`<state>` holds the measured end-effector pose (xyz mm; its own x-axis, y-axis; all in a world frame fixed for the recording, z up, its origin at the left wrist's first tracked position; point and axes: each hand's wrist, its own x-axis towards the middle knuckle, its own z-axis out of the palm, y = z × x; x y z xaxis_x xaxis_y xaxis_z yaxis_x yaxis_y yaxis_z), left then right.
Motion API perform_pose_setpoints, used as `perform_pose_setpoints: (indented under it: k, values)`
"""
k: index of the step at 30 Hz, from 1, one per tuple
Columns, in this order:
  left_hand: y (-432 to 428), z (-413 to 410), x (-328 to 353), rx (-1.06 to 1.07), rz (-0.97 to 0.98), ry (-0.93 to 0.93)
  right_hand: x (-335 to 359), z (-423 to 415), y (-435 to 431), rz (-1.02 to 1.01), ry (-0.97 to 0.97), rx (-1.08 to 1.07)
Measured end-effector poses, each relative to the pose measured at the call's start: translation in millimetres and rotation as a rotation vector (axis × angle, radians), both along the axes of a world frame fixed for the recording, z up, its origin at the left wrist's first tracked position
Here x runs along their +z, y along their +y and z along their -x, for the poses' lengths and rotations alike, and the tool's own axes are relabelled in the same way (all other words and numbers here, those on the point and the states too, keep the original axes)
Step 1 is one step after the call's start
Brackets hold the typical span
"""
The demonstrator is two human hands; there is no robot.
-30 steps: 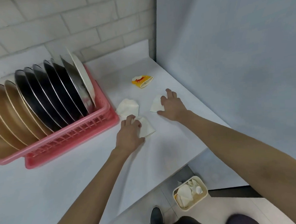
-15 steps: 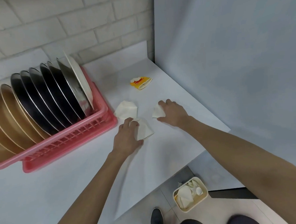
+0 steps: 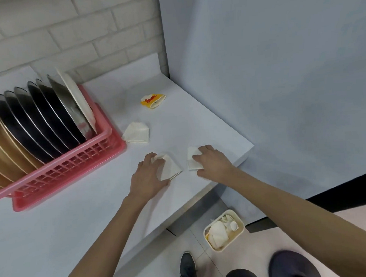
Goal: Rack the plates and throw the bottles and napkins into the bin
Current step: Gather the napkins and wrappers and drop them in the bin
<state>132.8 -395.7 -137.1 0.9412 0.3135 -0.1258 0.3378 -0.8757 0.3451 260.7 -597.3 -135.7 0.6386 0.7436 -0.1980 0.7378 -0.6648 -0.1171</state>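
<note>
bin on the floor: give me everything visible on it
The bin is a cream tub, plastic by the look, rectangular with rounded corners and a thick rim, no lid. It stands upright on the tiled floor, just past the counter edge. Crumpled white napkins fill most of it.

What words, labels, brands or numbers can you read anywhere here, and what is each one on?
None can be read.
Yellow packet on the counter: a red and white print, too blurred to make out any letters.
Plates, pink rack, white napkins and bin: no lettering visible.
</note>
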Motion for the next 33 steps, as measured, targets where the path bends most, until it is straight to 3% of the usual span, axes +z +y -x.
perform_pose_setpoints:
  k: [10,20,26,29,33]
  values:
    - [-58.7,36.9,-3.6,-0.027,0.027,0.010,-4.4,56.3,-73.2,-0.080,-0.036,0.015]
    - [-93.2,74.9,-18.7,-0.052,0.058,-0.088,-9.6,101.1,-118.9,-0.362,-0.005,-0.100]
    - [-103.7,94.7,-12.0,-0.105,0.167,-0.201,-8.8,126.5,-149.8,-0.526,0.146,-0.332]
    - [-116.5,102.1,-14.0,-0.121,0.231,-0.274,-14.2,141.0,-171.1,-0.537,0.192,-0.432]
    - [-142.0,110.6,-25.4,-0.198,0.318,-0.233,-36.7,159.6,-203.4,-0.508,0.264,-0.537]
